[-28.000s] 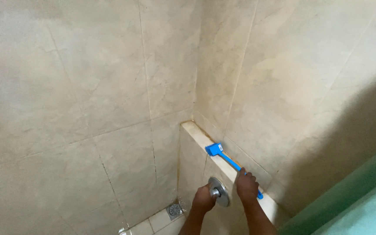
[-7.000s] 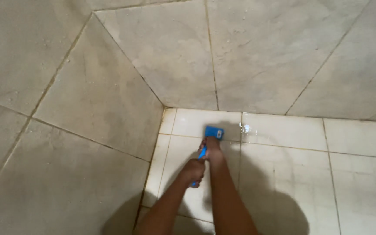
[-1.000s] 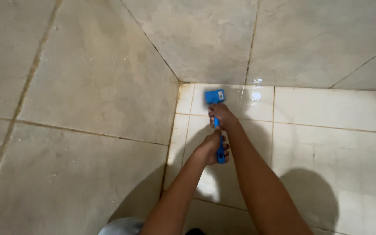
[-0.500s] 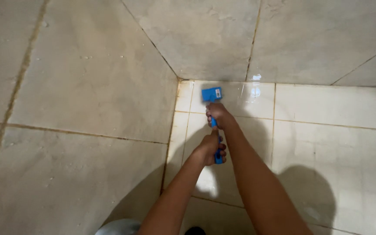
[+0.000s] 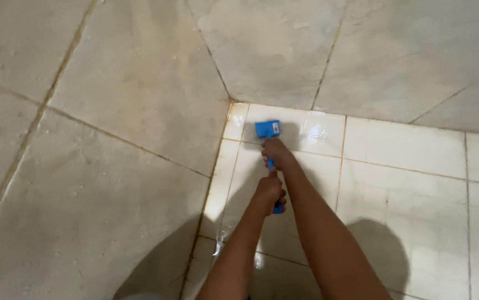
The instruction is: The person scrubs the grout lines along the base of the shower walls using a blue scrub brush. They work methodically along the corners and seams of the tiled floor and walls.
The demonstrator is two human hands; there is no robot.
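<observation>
Down by the corner, we hold a blue brush (image 5: 268, 133) with both hands. Our right hand (image 5: 275, 151) is wrapped around the handle just behind the brush head, fingers curled shut on it. Our left hand (image 5: 269, 190) grips the near end of the same handle, also closed around it, with a bit of blue showing below the fist. Both hands sit in line along the handle, the right one farther, the left one nearer.

The brush head rests on the floor (image 5: 406, 155), on a wet, glossy pale tile close to where the floor meets the walls. It lies just right of the corner, with the far wall (image 5: 361, 50) beyond it and the left wall (image 5: 112, 139) beside it. Both walls are large beige tiles with darkened grout lines. Our forearms cast shadows over the floor tiles near us, on the right.
</observation>
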